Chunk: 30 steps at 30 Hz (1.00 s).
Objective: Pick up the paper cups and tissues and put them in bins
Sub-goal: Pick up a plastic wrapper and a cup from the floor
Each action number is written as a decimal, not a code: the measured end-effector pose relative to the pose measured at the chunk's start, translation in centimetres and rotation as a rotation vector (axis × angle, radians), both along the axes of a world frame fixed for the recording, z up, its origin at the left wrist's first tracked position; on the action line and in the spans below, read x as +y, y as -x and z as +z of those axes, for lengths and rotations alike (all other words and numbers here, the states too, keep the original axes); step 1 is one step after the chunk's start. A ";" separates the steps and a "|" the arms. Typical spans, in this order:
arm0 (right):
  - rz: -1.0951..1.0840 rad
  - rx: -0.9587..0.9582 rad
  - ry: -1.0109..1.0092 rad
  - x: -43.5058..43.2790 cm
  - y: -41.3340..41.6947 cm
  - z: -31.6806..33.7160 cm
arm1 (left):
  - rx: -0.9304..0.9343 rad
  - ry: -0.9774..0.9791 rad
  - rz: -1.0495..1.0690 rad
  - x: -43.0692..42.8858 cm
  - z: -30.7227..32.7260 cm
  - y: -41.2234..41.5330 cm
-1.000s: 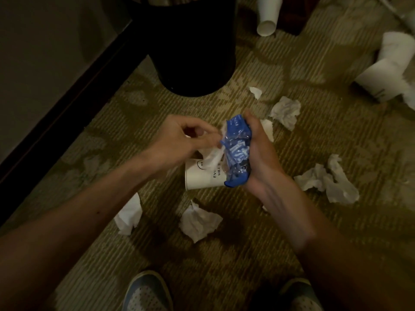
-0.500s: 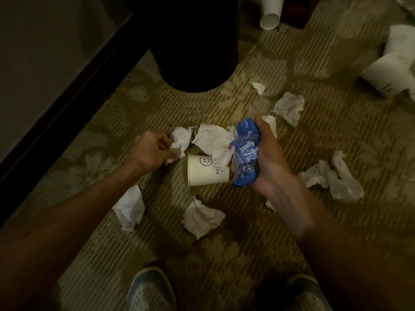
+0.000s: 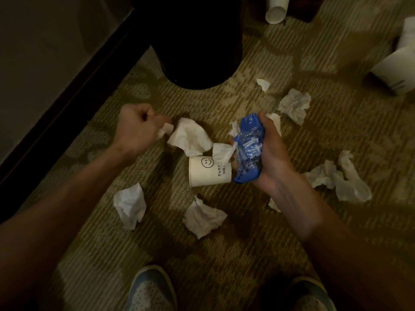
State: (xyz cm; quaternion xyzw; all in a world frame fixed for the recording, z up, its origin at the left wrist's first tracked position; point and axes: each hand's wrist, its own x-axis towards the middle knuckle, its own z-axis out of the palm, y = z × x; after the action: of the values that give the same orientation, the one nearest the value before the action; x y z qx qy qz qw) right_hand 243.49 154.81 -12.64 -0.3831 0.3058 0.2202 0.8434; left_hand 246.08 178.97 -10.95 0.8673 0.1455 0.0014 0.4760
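My right hand (image 3: 272, 158) grips a crumpled blue plastic tissue packet (image 3: 248, 149), with a white tissue (image 3: 223, 152) sticking out of its left side. My left hand (image 3: 137, 126) is closed, pinching the corner of a white tissue (image 3: 189, 136) that hangs between the hands. A white paper cup with a smiley face (image 3: 208, 170) lies on its side on the carpet below the packet. Several crumpled tissues lie around it: one at the lower left (image 3: 130, 205), one in front (image 3: 203, 217), a pile at the right (image 3: 339, 178), one at the upper right (image 3: 294, 105).
A black bin (image 3: 197, 41) stands on the carpet just beyond my hands, beside a dark baseboard and wall (image 3: 67, 90) on the left. More paper cups lie at the top (image 3: 276, 10) and far right (image 3: 395, 68). My shoes (image 3: 150, 290) are at the bottom.
My left hand has pulled a tissue out of the packet and moved left, away from the right hand. The right hand keeps hold of the packet, with another tissue now sticking out.
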 end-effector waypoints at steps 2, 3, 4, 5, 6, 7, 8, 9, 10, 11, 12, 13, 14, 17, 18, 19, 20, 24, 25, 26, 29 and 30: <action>0.007 -0.013 -0.011 -0.3 0.1 0.0 | -0.044 0.052 0.054 -0.6 -0.1 -0.2; 0.008 -0.018 -0.013 -0.5 0.1 -0.1 | -0.058 0.058 0.083 -0.7 -0.2 -0.4; 0.008 -0.021 -0.017 -0.7 0.2 -0.1 | -0.067 0.036 0.100 -0.8 -0.3 -0.6; 0.011 -0.023 -0.025 -0.9 0.2 -0.2 | -0.059 -0.002 0.096 -0.9 -0.3 -0.8; 0.015 -0.025 -0.032 -1.0 0.2 -0.2 | -0.035 -0.041 0.077 -1.1 -0.2 -0.9; 0.018 -0.027 -0.035 -1.2 0.2 -0.2 | 0.008 -0.075 0.060 -1.4 -0.2 -1.0; 0.017 -0.026 -0.037 -1.2 0.2 -0.2 | 0.060 -0.084 0.059 -1.7 -0.1 -1.1; 0.015 -0.025 -0.040 -1.3 0.2 -0.2 | 0.134 -0.029 0.079 -2.0 0.0 -1.1; 0.012 -0.023 -0.047 -1.2 0.3 -0.1 | 0.238 0.094 0.105 -2.3 0.4 -1.0; 0.014 -0.026 -0.055 -1.2 0.3 -0.1 | 0.355 0.261 0.122 -2.6 0.8 -0.9; 0.016 -0.027 -0.063 -1.0 0.4 0.0 | 0.450 0.421 0.120 -2.8 1.2 -0.8; 0.017 -0.026 -0.074 -0.9 0.5 0.1 | 0.506 0.539 0.101 -2.9 1.6 -0.7; 0.014 -0.024 -0.092 -0.7 0.7 0.2 | 0.529 0.627 0.076 -3.2 1.9 -0.6; -0.024 -0.004 -0.242 0.0 0.6 1.2 | 0.525 0.788 0.003 -4.7 2.7 0.2; -0.035 -0.003 -0.286 0.2 0.4 1.8 | 0.531 0.828 -0.037 -5.4 3.1 0.5; -0.035 -0.016 -0.304 0.4 0.2 2.2 | 0.534 0.862 -0.091 -6.1 3.5 0.8; -0.023 -0.036 -0.314 0.6 0.0 2.7 | 0.522 0.882 -0.140 -6.8 3.8 1.2; -0.006 -0.119 -0.419 1.2 0.2 4.5 | 0.380 0.891 -0.178 -9.0 5.5 2.7; -0.009 -0.138 -0.465 1.2 0.2 4.6 | 0.342 0.853 -0.181 -9.4 5.9 3.0; -0.021 -0.159 -0.498 1.4 0.2 5.1 | 0.307 0.808 -0.183 -9.9 6.3 3.4; -0.019 -0.203 -0.420 1.6 0.1 5.4 | 0.228 0.730 -0.157 -11.5 7.4 4.3; -0.010 -0.218 -0.379 1.8 0.1 5.7 | 0.198 0.719 -0.141 -11.9 7.7 4.5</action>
State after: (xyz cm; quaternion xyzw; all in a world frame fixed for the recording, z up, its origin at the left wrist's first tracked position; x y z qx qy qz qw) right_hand 243.39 156.60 -6.92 -0.2378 0.1678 0.2270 0.9294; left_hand 241.61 167.10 -3.23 0.6488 0.1220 -0.1660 0.7325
